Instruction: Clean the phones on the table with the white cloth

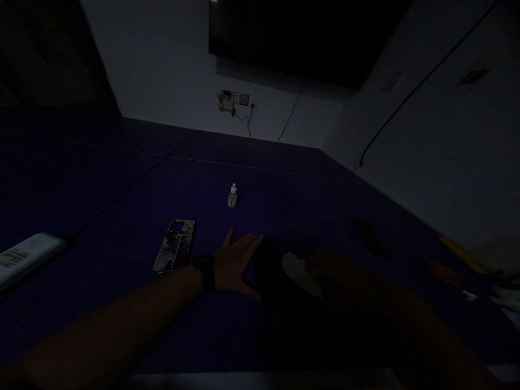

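My left hand point(236, 264), with a black watch on its wrist, lies with fingers spread at the edge of a very dark patch point(266, 271); whether that is an object or a shadow I cannot tell. To its right, my right hand point(325, 265) is closed on a pale cloth or tissue point(298, 271), its fingers mostly lost in the dark. A phone case point(176, 246) with a grey and black picture and a camera cutout lies left of my left wrist. Beyond my left hand a small dropper bottle point(232, 197) with a white top stands upright.
A dark blue surface point(134, 206) spreads up to the wall. At the left lies a long white box-like object point(28, 257). A dark flat object point(369, 236) and an orange item point(444, 272) lie at the right. A cluttered wall socket point(233, 100) sits below a large black screen point(300, 38).
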### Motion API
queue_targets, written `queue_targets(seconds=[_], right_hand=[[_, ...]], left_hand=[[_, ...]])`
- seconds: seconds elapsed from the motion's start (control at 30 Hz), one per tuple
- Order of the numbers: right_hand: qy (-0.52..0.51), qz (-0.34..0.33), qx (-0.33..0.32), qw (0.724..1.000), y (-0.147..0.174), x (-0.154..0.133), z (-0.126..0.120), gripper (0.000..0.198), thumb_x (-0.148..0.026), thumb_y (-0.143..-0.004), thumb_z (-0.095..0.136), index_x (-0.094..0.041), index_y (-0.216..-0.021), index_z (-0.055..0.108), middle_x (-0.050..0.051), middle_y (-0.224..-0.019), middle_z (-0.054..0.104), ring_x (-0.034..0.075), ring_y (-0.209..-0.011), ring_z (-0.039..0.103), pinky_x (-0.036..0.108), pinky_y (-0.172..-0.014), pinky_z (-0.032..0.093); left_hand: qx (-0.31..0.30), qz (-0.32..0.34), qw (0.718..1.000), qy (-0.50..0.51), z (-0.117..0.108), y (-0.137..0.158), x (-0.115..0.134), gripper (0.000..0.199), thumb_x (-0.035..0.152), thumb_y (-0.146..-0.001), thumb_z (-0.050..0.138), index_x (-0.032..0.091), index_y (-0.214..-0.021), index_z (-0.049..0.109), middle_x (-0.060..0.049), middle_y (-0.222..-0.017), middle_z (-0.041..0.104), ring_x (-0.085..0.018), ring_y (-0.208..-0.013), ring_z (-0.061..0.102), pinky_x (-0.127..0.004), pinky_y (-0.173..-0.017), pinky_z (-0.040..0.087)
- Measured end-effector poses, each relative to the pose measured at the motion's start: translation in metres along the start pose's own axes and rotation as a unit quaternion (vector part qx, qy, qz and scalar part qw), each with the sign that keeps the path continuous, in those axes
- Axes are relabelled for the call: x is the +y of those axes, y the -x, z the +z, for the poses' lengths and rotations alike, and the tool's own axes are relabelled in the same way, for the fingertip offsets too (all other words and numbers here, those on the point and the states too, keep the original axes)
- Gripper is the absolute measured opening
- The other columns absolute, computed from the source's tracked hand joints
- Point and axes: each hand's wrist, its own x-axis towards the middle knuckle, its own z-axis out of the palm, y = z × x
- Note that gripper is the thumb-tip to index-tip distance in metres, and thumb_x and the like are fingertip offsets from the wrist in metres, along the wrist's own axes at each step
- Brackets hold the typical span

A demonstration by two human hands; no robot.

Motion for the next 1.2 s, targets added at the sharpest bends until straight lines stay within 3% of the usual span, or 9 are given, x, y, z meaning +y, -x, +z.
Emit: queue_targets(seconds=[0.13, 0.27, 0.33, 0.47, 0.57, 0.7, 0.83, 1.03, 1.2], right_hand=[[0.007, -0.037, 0.003, 0.999, 0.004, -0.011, -0.007, 0.028, -0.019, -0.083, 0.060, -0.027, -0.106, 0.073, 0.010, -0.131, 0.065, 0.032, -0.123, 0.058, 0.048, -0.102, 0.047], [-0.107, -0.071, -0.072, 0.989, 0.003, -0.023, -0.006, 0.030, -0.023, -0.082, 0.065, -0.028, -0.111, 0.070, 0.006, -0.147, 0.053, 0.030, -0.133, 0.051, 0.046, -0.104, 0.047], [-0.181, -0.073, -0.093, 0.976, 0.001, -0.026, 0.002, 0.027, -0.024, -0.080, 0.067, -0.028, -0.106, 0.068, 0.006, -0.143, 0.056, 0.029, -0.129, 0.054, 0.043, -0.098, 0.051], [-0.293, -0.102, -0.068, 0.948, -0.004, -0.025, 0.025, 0.016, -0.028, -0.078, 0.070, -0.026, -0.093, 0.064, 0.007, -0.126, 0.065, 0.029, -0.119, 0.060, 0.043, -0.095, 0.051], [-0.323, -0.063, -0.040, 0.943, -0.005, -0.021, 0.036, 0.020, -0.035, -0.079, 0.071, -0.025, -0.094, 0.064, 0.006, -0.112, 0.067, 0.027, -0.108, 0.063, 0.042, -0.092, 0.051], [-0.303, 0.012, -0.009, 0.953, -0.002, -0.014, 0.034, 0.037, -0.038, -0.078, 0.074, -0.025, -0.111, 0.064, 0.006, -0.115, 0.065, 0.026, -0.107, 0.062, 0.039, -0.090, 0.051], [-0.239, 0.015, -0.036, 0.970, 0.000, -0.007, 0.023, 0.027, -0.045, -0.088, 0.067, -0.023, -0.104, 0.063, 0.005, -0.106, 0.064, 0.023, -0.098, 0.062, 0.037, -0.086, 0.052], [-0.158, -0.041, -0.021, 0.986, -0.009, -0.004, 0.027, 0.029, -0.048, -0.091, 0.065, -0.023, -0.106, 0.065, 0.009, -0.149, 0.047, 0.031, -0.133, 0.049, 0.048, -0.108, 0.042], [-0.131, -0.007, -0.025, 0.991, -0.023, -0.011, 0.038, 0.040, -0.032, -0.087, 0.065, -0.022, -0.126, 0.062, 0.012, -0.127, 0.065, 0.030, -0.117, 0.061, 0.047, -0.100, 0.048]], left_hand=[[-0.006, 0.002, 1.000, 0.000, -0.001, 0.000, 0.000, 0.137, 0.084, -0.064, 0.070, 0.017, -0.161, -0.001, -0.028, -0.163, 0.022, -0.048, -0.151, 0.019, -0.079, -0.113, -0.007], [0.000, 0.003, 1.000, 0.001, 0.001, 0.000, -0.001, 0.136, 0.084, -0.064, 0.070, 0.020, -0.161, -0.001, -0.027, -0.164, 0.021, -0.048, -0.151, 0.020, -0.079, -0.113, -0.007], [0.000, 0.001, 1.000, 0.001, 0.002, 0.000, -0.001, 0.137, 0.085, -0.063, 0.070, 0.020, -0.161, -0.001, -0.027, -0.164, 0.020, -0.048, -0.151, 0.020, -0.078, -0.113, -0.007], [0.006, 0.006, 1.000, -0.002, 0.003, 0.000, -0.002, 0.136, 0.085, -0.064, 0.069, 0.020, -0.160, 0.000, -0.027, -0.164, 0.019, -0.048, -0.151, 0.020, -0.078, -0.113, -0.008], [0.013, 0.011, 1.000, -0.003, 0.004, 0.000, -0.003, 0.135, 0.085, -0.064, 0.069, 0.019, -0.160, 0.000, -0.027, -0.164, 0.020, -0.048, -0.151, 0.021, -0.077, -0.114, -0.008], [0.010, 0.010, 1.000, -0.004, 0.003, 0.001, -0.003, 0.135, 0.086, -0.066, 0.068, 0.019, -0.160, -0.001, -0.028, -0.163, 0.021, -0.049, -0.151, 0.022, -0.078, -0.113, -0.007], [0.011, 0.014, 1.000, -0.009, 0.003, 0.001, -0.003, 0.134, 0.086, -0.066, 0.067, 0.017, -0.160, 0.000, -0.028, -0.163, 0.022, -0.048, -0.151, 0.022, -0.078, -0.113, -0.007], [0.017, 0.018, 1.000, -0.015, 0.005, 0.000, -0.004, 0.135, 0.086, -0.065, 0.068, 0.019, -0.161, 0.000, -0.027, -0.163, 0.023, -0.048, -0.150, 0.024, -0.076, -0.115, -0.007], [0.011, 0.013, 1.000, -0.016, 0.004, 0.000, -0.004, 0.134, 0.086, -0.066, 0.066, 0.020, -0.161, -0.002, -0.028, -0.163, 0.022, -0.048, -0.151, 0.022, -0.078, -0.114, -0.006]])
